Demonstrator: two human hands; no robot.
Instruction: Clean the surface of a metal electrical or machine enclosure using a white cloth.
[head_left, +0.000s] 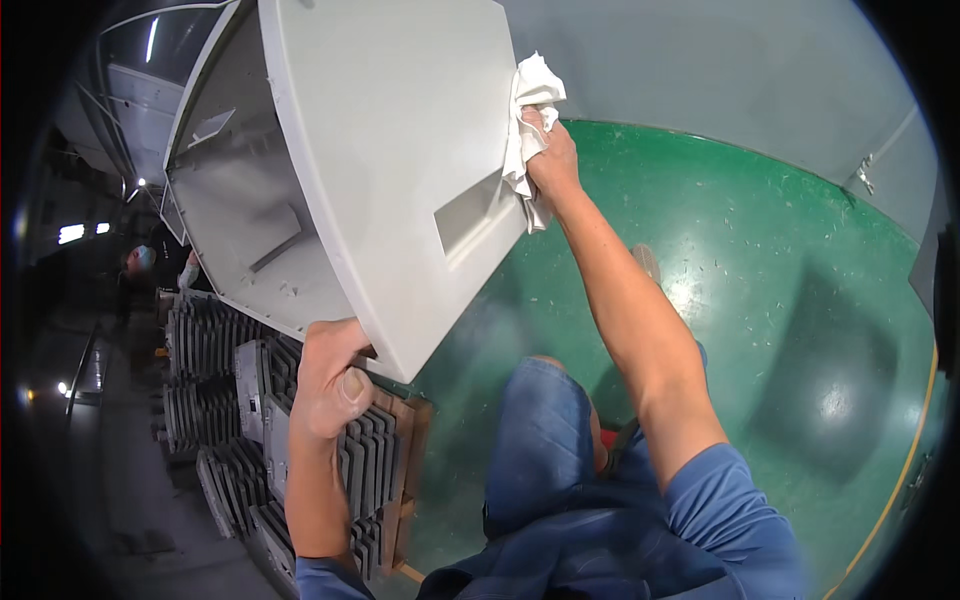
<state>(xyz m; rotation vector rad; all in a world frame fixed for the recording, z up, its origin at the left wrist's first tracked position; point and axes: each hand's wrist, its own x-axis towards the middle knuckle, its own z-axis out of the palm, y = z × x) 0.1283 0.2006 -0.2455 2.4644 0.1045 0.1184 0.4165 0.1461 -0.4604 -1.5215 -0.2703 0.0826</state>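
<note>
Left hand [330, 380] clamped on the near corner of a large grey moulded plastic panel [390, 150], propping it tilted above stacked grey ribbed parts [230, 400] on a wooden pallet [412, 440]. Right hand [550, 160] closed around a white rag [528, 120], pressed to the panel's right edge over the green floor [760, 260].

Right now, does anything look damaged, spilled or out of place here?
Nothing stands out. The left hand grips the lower corner of a large grey panel held tilted, and the right hand presses a white cloth against its edge. No cracks or spills show on the panel or green floor.
</note>
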